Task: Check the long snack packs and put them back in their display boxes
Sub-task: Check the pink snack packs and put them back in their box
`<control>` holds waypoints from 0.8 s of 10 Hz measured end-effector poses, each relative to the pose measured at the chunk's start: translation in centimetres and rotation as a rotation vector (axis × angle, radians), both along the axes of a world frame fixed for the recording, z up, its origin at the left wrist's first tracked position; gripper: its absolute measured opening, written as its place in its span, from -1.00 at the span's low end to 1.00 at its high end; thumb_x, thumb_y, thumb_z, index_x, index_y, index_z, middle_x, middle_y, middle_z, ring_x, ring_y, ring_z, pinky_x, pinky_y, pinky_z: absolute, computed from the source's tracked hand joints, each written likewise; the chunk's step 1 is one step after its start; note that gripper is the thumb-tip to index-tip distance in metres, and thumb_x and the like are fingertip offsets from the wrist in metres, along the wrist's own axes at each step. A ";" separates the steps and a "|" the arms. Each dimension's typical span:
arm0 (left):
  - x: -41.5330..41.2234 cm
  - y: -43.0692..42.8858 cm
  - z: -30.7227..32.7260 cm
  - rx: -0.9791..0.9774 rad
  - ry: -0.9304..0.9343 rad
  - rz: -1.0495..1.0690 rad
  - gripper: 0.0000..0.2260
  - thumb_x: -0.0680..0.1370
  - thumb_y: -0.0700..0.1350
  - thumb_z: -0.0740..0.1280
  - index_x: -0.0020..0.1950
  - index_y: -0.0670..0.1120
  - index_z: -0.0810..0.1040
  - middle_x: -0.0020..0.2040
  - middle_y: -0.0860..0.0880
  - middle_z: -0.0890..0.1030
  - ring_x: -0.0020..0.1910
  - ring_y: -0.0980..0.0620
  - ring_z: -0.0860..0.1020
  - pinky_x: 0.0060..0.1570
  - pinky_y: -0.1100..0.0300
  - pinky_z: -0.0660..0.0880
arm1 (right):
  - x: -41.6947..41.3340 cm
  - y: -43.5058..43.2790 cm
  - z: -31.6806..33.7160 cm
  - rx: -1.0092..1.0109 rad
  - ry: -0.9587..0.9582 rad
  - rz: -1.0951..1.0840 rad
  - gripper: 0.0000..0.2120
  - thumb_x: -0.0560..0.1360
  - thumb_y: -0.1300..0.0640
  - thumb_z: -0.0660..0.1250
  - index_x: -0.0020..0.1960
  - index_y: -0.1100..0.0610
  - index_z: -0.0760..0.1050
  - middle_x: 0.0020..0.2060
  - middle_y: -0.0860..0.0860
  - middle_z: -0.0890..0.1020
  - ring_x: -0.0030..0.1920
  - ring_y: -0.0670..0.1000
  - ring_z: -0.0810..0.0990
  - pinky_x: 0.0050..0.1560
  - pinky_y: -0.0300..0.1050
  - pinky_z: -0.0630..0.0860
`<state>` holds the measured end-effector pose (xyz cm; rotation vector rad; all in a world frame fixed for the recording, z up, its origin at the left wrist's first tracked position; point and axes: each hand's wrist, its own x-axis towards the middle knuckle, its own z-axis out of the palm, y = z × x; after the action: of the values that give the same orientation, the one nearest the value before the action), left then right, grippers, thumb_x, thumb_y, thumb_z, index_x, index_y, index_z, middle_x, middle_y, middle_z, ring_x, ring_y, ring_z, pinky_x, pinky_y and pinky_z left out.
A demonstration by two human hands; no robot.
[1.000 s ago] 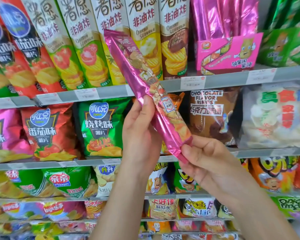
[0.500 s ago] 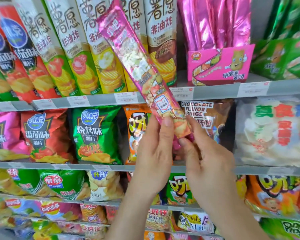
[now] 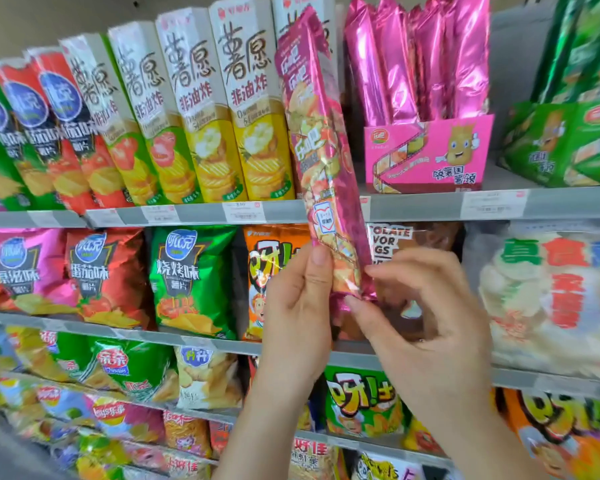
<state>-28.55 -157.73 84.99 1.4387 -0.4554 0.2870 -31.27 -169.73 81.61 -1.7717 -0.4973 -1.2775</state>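
Filling the view, store shelves (image 3: 413, 206) carry many snack bags, and on the upper shelf a pink display box (image 3: 426, 157) holds upright pink packs (image 3: 395, 71). Just left of this box a long pink snack pack (image 3: 321, 150) stands almost upright in the air. The left hand (image 3: 295, 317) grips its lower part, thumb on the front. The right hand (image 3: 426, 327) pinches its bottom seal between thumb and first finger.

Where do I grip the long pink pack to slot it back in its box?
Grip the pink pack around its middle, from the left: it stands nearly upright, its bottom end probably enters the pink display box first, and that box sits to its right.
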 end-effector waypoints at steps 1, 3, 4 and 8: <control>0.3 -0.1 -0.5 0.009 0.003 -0.003 -0.72 0.63 -0.04 0.23 -0.24 -0.12 0.41 -0.42 -0.05 0.37 -0.47 0.02 0.33 -0.42 0.19 0.28 | 0.6 -1.3 1.7 0.207 0.338 0.569 -0.45 0.41 -0.20 0.45 0.32 -0.05 0.43 0.21 -0.06 0.56 0.27 0.05 0.54 0.11 -0.03 0.57; 0.3 -0.2 -1.5 0.062 0.075 -0.403 -0.65 0.61 0.15 0.21 -0.17 -0.04 0.61 -0.35 0.05 0.54 -0.35 0.02 0.46 -0.29 0.18 0.41 | 2.0 -2.8 8.0 0.390 0.428 0.739 -0.54 0.49 -0.11 0.32 0.30 0.10 0.48 0.08 0.05 0.68 0.02 -0.14 0.68 -0.02 -0.28 0.56; 0.7 -0.8 -1.6 0.083 0.035 -0.266 -0.67 0.58 0.08 0.29 -0.15 -0.16 0.63 -0.32 -0.11 0.56 -0.32 -0.05 0.49 -0.28 0.16 0.46 | 2.4 -3.5 9.0 0.414 0.414 0.799 -0.62 0.41 0.02 0.40 0.21 0.03 0.54 -0.03 0.11 0.72 -0.04 0.07 0.71 -0.08 -0.04 0.63; 1.9 -1.0 6.9 -0.220 -0.338 -0.115 -0.75 0.60 0.03 0.23 0.04 0.05 0.70 -0.07 0.01 0.68 -0.08 0.11 0.61 -0.09 0.20 0.53 | 2.0 -4.0 6.4 0.043 0.386 0.604 -0.54 0.50 0.14 0.40 0.35 -0.07 0.41 0.18 -0.11 0.63 0.19 -0.10 0.60 0.16 -0.19 0.55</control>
<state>-26.69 -158.75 91.94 1.1465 -0.7549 0.4755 -29.26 -173.72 88.02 -1.6035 -0.7024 -0.5110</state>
